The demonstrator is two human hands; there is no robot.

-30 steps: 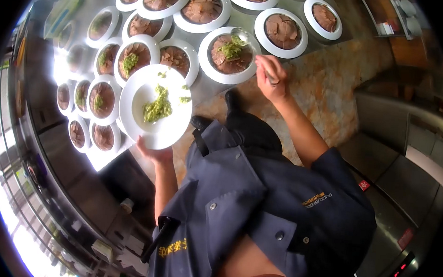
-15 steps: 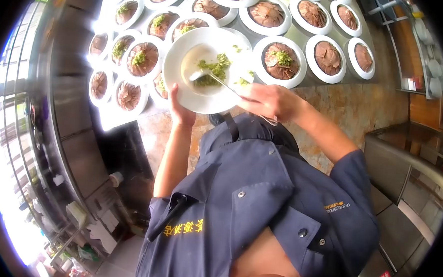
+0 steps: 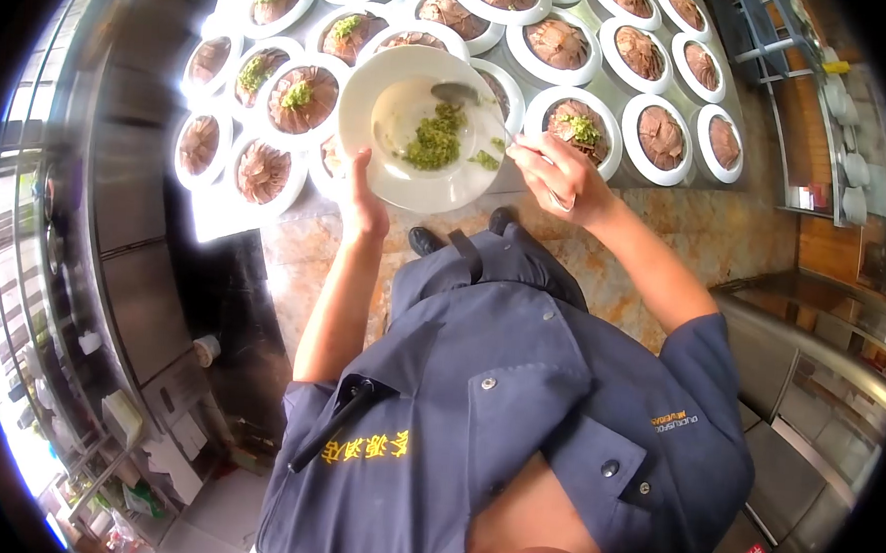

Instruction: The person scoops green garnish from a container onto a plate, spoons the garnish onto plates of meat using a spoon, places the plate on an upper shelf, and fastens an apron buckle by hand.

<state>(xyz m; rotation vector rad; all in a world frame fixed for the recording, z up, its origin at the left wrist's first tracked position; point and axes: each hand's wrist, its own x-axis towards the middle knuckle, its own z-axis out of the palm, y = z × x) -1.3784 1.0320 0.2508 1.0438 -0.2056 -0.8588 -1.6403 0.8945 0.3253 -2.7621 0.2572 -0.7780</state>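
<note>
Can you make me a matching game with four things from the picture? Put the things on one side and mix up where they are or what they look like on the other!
Things:
1. White bowl
2. Spoon
3. Chopped food in the bowl
4. Jacket

Where or what:
A. Dark, with yellow writing
B. Held by the right hand
C. Green, in a little heap
D. Held by the left hand

Right pairs: 1-D, 2-B, 3-C, 4-A
</note>
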